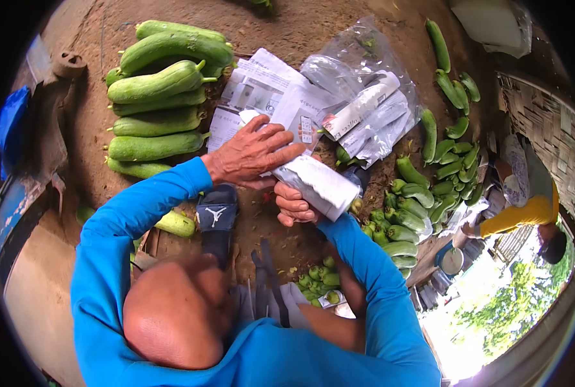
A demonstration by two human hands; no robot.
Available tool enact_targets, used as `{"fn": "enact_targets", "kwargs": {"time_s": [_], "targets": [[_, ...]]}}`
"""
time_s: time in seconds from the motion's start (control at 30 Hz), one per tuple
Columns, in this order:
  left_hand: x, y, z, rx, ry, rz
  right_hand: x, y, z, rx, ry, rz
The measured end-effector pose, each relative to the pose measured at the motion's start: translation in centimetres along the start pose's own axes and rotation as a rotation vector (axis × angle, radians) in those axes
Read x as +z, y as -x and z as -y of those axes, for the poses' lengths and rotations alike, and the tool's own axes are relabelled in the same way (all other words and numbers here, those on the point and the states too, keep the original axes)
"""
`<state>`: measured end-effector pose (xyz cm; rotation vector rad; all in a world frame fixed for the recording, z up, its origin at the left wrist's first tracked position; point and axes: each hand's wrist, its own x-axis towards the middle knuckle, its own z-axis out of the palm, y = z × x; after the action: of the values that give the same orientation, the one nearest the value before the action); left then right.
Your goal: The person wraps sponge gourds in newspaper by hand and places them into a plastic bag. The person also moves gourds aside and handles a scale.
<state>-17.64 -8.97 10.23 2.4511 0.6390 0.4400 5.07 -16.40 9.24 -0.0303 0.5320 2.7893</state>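
A roll of white paper (pixel 320 186) lies slantwise between my two hands; whatever it wraps is hidden. Over its upper part my left hand (pixel 255 149) is bent, fingers pressed on the paper. Underneath, my right hand (pixel 294 203) curls its fingers around the roll's near side. Just beyond are loose printed paper sheets (pixel 262 87) on the ground. Beside them a clear plastic bag (pixel 345 48) contains several paper-wrapped rolls (pixel 365 106), and a green vegetable end (pixel 343 155) shows at its near side.
Long green gourds (pixel 155 116) are stacked on the left. Many smaller green vegetables (pixel 403 209) spread along the right. More green pieces (pixel 320 280) lie by my leg. A sandalled foot (pixel 216 209) is below my hands. Another person in a yellow sleeve (pixel 513 219) bends at far right.
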Motion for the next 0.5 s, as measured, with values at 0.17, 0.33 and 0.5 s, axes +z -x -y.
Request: {"fn": "enact_targets", "kwargs": {"time_s": [0.17,0.33,0.5], "targets": [[-0.1,0.3,2.5,-0.188,0.33,-0.034,1.6,1.1,4.2,-0.202,0.511,-0.583],[-1.8,1.2,2.9,-0.463,0.5,0.03,3.3,3.6,11.5,-0.641,1.915,-1.43],[-1.3,-0.4,3.7,-0.545,0.572,0.218,3.7,4.1,15.4,-0.456,2.589,-1.811]]}}
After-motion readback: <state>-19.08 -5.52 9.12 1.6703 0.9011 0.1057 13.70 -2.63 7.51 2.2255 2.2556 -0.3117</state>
